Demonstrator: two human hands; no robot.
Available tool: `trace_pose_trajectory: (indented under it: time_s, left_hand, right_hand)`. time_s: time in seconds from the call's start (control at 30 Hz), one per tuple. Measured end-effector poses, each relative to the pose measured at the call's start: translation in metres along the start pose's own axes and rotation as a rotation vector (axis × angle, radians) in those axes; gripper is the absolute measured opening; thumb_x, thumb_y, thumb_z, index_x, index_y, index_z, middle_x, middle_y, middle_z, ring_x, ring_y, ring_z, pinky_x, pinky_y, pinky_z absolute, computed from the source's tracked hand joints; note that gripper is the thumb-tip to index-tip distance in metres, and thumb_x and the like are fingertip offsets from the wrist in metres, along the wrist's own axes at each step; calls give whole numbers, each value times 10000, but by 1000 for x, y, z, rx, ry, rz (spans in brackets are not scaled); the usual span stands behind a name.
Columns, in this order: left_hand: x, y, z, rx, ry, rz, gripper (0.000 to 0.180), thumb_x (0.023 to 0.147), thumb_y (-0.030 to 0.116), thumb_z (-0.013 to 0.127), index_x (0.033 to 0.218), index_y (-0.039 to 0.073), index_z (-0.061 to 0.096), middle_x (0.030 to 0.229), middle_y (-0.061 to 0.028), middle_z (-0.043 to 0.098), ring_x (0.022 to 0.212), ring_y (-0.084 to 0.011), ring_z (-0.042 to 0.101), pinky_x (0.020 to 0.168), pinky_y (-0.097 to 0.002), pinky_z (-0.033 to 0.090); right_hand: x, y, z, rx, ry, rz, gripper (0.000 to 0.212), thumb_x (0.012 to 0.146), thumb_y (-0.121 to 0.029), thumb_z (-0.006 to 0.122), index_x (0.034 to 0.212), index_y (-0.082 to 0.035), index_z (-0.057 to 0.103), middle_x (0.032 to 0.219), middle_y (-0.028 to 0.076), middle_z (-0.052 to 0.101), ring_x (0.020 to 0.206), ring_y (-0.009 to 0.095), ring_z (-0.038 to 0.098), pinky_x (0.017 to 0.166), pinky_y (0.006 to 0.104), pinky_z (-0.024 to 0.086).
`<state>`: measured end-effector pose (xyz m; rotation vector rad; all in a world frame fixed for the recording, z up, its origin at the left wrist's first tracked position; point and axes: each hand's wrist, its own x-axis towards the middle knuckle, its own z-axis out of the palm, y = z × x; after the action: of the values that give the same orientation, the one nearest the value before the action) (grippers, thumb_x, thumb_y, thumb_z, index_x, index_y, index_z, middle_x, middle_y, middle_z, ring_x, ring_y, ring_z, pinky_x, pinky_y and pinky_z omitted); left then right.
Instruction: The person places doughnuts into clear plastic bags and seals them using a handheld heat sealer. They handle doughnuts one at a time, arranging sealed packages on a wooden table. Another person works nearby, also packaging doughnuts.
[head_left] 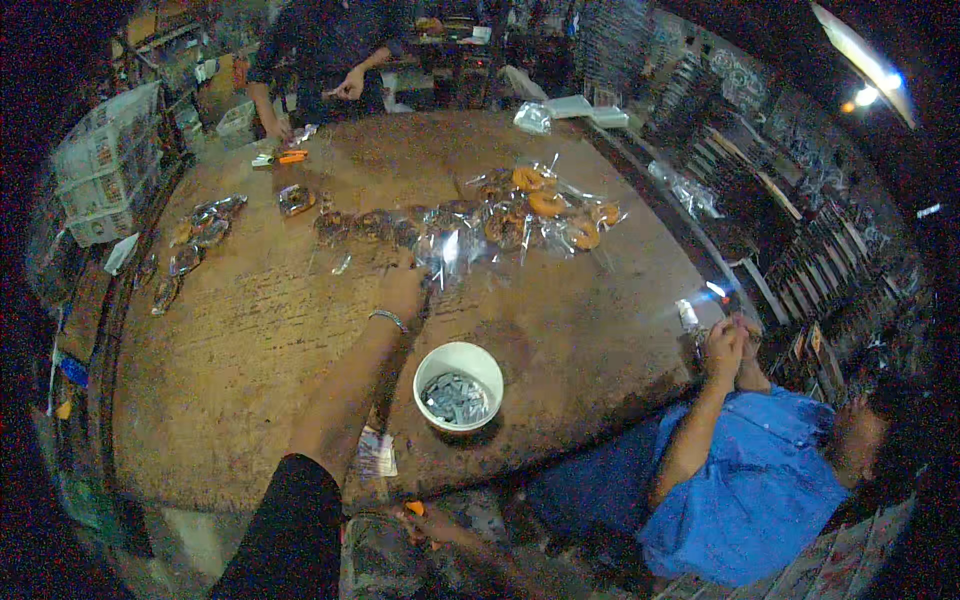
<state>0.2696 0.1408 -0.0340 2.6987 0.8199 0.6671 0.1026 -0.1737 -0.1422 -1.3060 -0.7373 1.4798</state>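
Reaching up the middle of the frame, the left hand (400, 290) lies on the counter (250, 380) with its fingers at the near end of a row of clear plastic packets (450, 235); whether they pinch a packet or only rest on it I cannot tell. The right hand (420, 517) sits low at the bottom centre, off the counter's near edge, curled around a small orange object (414, 508).

The packets run from centre toward upper right, the far ones holding orange rings (545, 205). More packets (200, 225) lie at left. A white bowl (459, 385) of small grey pieces stands just below the left forearm, near the counter's lower edge.

The likely trouble is the forearm: drawn back low, it could catch the bowl's rim and tip it toward the edge, spilling the pieces. The packets overlap, so pulling one may drag its neighbours out of line.

Open counter lies wide at lower left and right of the bowl. A seated person in a blue shirt (750, 490) crowds the lower right corner, hands raised together at the counter's right edge, and another person (330, 50) stands at the top.
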Motion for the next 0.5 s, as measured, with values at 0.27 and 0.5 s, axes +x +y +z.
trace_pose_trajectory:
  time_s: [0.27, 0.5]
  left_hand:
    - [-10, -36, -117, -586, 223, -24, 232, 842, 99, 562, 1061, 24, 547, 1008, -185, 594, 848, -320, 603, 700, -401, 479]
    - [-170, -27, -124, 87, -453, -32, 570, 849, 374, 536, 1312, 93, 359, 1313, -180, 397, 1187, -414, 374, 979, -534, 282]
  right_hand:
    - [-19, -7, 13, -64, 20, -69, 300, 897, -387, 540, 977, -103, 596, 739, -66, 496, 657, 57, 459, 561, 233, 381]
    - [-19, -4, 23, -276, 136, -157, 249, 901, -309, 559, 981, -73, 570, 872, -6, 562, 824, 113, 500, 748, 279, 418]
